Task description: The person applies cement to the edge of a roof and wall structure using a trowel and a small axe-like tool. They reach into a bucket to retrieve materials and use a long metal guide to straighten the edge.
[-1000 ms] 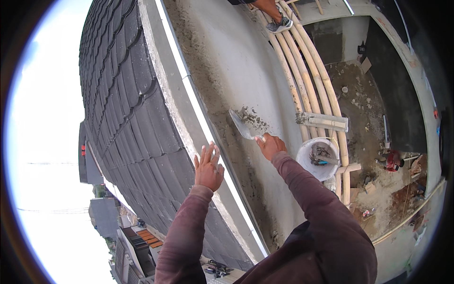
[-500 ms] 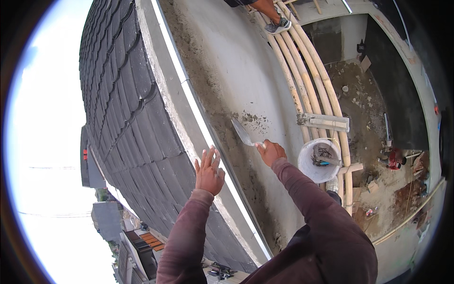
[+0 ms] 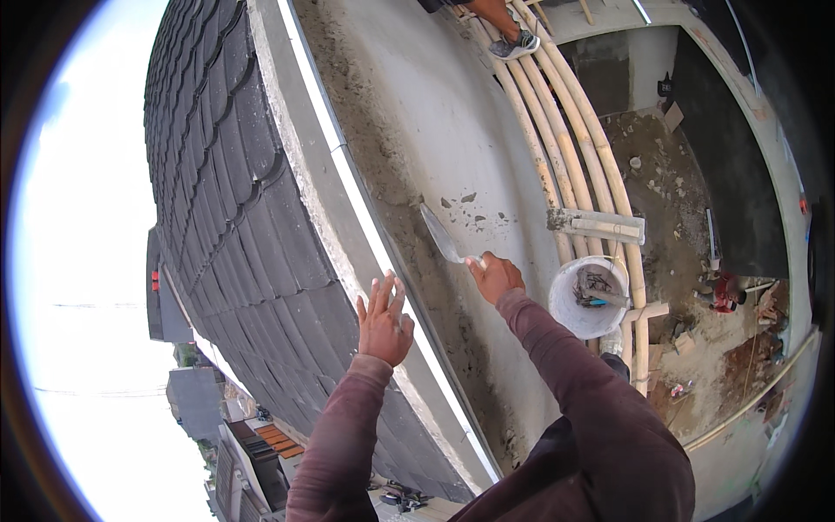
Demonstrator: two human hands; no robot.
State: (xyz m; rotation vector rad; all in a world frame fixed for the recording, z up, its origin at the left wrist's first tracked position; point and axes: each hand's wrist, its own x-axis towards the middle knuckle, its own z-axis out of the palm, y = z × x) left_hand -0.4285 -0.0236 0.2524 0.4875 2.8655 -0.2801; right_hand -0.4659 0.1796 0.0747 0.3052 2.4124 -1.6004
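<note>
My right hand (image 3: pixel 497 277) is closed round the handle of a pointed trowel (image 3: pixel 442 237). The blade lies against the rough mortar strip (image 3: pixel 402 187) that runs along the top of the grey plastered wall (image 3: pixel 452 113). Loose mortar crumbs (image 3: pixel 474 213) are scattered on the smooth plaster beside the blade. My left hand (image 3: pixel 385 329) is spread flat on the ledge, its fingertips at the pale metal strip (image 3: pixel 361 209) along the ledge's edge. It holds nothing.
Bamboo poles (image 3: pixel 570 148) form a scaffold on the right, carrying a white bucket (image 3: pixel 589 297) of tools and a short board (image 3: pixel 600 226). A co-worker's shoe (image 3: pixel 515 45) stands on the far poles. Dark roof tiles (image 3: pixel 235 183) slope off left. Far below, a person in red (image 3: pixel 724 293) is on the ground.
The trowel has shifted slightly to the left and away from me along the mortar. Loose crumbs on the plaster have spread and changed places. My left hand stays on the ledge.
</note>
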